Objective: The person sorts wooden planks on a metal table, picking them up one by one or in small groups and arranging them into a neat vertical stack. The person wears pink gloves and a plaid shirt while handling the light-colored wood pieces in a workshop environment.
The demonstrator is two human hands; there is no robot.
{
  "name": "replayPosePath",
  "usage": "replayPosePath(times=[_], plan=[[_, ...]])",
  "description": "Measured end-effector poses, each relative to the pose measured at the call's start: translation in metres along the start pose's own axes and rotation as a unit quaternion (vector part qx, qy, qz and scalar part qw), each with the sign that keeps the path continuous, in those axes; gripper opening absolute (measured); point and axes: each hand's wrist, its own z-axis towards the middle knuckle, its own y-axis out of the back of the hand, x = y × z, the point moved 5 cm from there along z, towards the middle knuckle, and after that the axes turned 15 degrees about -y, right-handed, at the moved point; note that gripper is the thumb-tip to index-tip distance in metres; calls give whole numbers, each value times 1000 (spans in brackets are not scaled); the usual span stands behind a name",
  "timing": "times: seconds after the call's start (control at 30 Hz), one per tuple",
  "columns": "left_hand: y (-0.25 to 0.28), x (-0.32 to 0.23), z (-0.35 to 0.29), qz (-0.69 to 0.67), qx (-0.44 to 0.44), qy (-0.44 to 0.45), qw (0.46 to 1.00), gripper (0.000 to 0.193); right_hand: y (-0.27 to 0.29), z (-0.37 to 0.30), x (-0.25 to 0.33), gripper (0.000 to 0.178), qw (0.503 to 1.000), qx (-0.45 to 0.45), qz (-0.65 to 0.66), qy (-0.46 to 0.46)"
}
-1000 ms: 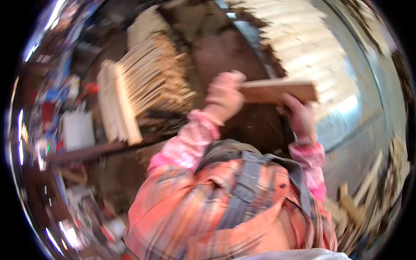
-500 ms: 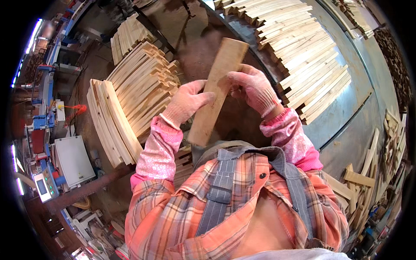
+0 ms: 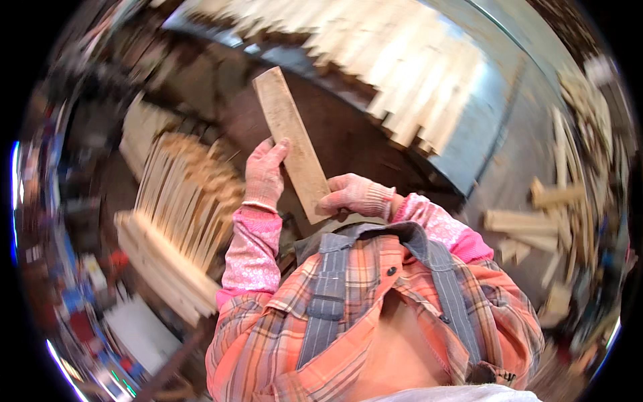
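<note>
A flat wooden board [image 3: 293,137] is held up in front of my body, its far end leaning left and its near end close to my shirt. My left hand [image 3: 265,173], in a pinkish knit glove, is closed on the board's left edge around its middle, thumb on the face. Gloved the same way, my right hand [image 3: 355,195] grips the near end from the right side, with some fingers hidden beneath. Pink patterned sleeve covers are on both forearms.
Many pale wooden strips [image 3: 402,67] lie side by side on a metal table [image 3: 462,157] ahead. A stack of wooden pieces [image 3: 181,194] stands at the left. Offcuts [image 3: 522,221] are piled at the right. Machinery [image 3: 140,328] at the far left is blurred.
The board has turned counterclockwise, its far end swinging from right to left. My right hand has moved down to the near end, and my left hand grips the left edge. The whole view has rotated.
</note>
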Motion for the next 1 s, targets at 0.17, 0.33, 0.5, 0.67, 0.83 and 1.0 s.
replayPosePath(times=[0.17,0.33,0.5,0.67,0.83,1.0], plan=[[-113,47,20,440,108,-175,874,47,62,-69,-50,22,977,-193,82,45],[-281,99,2,215,359,-70,906,45,155,-155,-154,19,888,-350,255,153],[-461,72,-163,-45,763,104,637,69,298,-303,-241,27,774,-580,166,192],[-592,71,-308,-277,843,142,438,62,440,-635,-204,32,460,-873,-157,-37],[-671,122,-297,-294,818,112,481,48,508,-677,-316,42,440,-878,-116,-146],[-631,329,-233,335,741,-155,561,75,433,-602,-541,45,420,-890,143,-105]])
